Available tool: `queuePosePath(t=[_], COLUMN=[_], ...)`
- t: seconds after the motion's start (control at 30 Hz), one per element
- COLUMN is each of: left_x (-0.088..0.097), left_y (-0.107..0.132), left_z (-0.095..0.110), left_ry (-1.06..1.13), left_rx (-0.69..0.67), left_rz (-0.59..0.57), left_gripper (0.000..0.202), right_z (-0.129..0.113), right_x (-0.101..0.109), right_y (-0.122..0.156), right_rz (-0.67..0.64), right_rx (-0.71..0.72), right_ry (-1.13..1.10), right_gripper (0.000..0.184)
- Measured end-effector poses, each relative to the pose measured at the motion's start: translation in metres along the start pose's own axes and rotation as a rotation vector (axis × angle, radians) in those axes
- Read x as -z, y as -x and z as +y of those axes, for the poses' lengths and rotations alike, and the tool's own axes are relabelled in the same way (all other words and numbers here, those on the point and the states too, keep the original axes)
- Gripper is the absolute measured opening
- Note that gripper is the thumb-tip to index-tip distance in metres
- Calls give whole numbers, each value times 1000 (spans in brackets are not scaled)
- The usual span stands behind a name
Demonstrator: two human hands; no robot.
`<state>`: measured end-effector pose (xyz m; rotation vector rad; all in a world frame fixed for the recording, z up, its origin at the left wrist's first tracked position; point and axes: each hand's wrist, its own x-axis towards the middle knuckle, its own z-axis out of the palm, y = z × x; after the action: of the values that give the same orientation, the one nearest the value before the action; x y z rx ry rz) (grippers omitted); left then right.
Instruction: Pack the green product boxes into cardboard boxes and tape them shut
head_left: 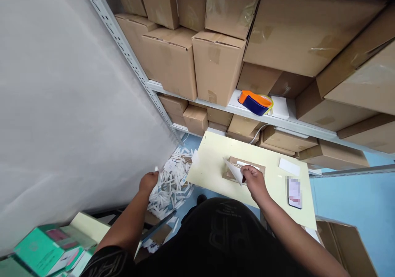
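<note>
My right hand (253,181) pinches a white paper strip (233,171) peeled up from a small brown cardboard parcel (258,169) lying on a pale yellow table (212,158). My left hand (148,181) is out to the left of the table, closed on a small white scrap (157,169), above a heap of white paper strips (171,184) on the floor. A black-clad knee shows below between my arms.
A phone (294,193) and a white label (289,166) lie on the table's right side. Metal shelving (262,118) behind holds many cardboard boxes and an orange-and-blue tape dispenser (254,101). Green boxes (46,250) sit at lower left; an open carton (345,244) at lower right.
</note>
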<state>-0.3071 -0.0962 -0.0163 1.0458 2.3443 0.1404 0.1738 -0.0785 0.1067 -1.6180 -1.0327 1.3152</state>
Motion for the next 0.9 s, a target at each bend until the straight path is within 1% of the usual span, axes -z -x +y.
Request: queuePosePath(t=[0.07,0.1,0.17,0.2,0.23,0.27,0.3,0.37,0.43,0.47,0.5,0.53,0.6,0.7,0.77,0.83,0.9], left_x=[3,2,-3,-7,-12,-17,-22,-32,-42,-47,-51,-54,-60,-62,-60,-59,-58], left_y=[-11,-13,-7,1,14,30,50,96,142,161,176,187,197,197,196,199,204], left_z=[-2,2,21,36,54,74,96,139,178,194,209,221,238,249,249,248,248], left_ry=[-35,-45,-44,-30,-8,30,74,134,173,190,201,188,147,113,150,250,403], left_rx=[35,24,-69,-153,-252,-347,-447,-708,-957,-1060,-1133,-1185,-1222,-1178,-1115,-1020,-900], left_rz=[15,35,110,160,184,161,114,-22,-113,-142,-166,-194,-230,-308,-377,-432,-470], left_gripper=[28,28,29,31,33,34,33,33,39,48,56,56,46,31,23,22,25], right_z=[1,2,2,2,2,1,0,-2,-5,-6,-7,-8,-9,-10,-8,-2,7], right_x=[2,2,2,1,1,-1,-2,-6,-10,-11,-12,-13,-11,-3,4,12,22], right_y=[0,0,-1,-1,-1,-1,-1,-1,0,0,1,1,2,3,5,7,9], right_rz=[30,44,63,67,64,62,59,51,37,21,2,-13,-34,-39,-57,-48,25], right_rx=[-28,-44,-77,-94,-112,-129,-147,-185,-229,-247,-259,-261,-242,-214,-213,-184,-123], right_ry=[-18,-36,-85,-112,-137,-164,-192,-251,-307,-333,-354,-373,-396,-396,-380,-358,-322], right_gripper=[22,22,24,25,26,27,29,31,33,32,32,31,31,32,32,29,26])
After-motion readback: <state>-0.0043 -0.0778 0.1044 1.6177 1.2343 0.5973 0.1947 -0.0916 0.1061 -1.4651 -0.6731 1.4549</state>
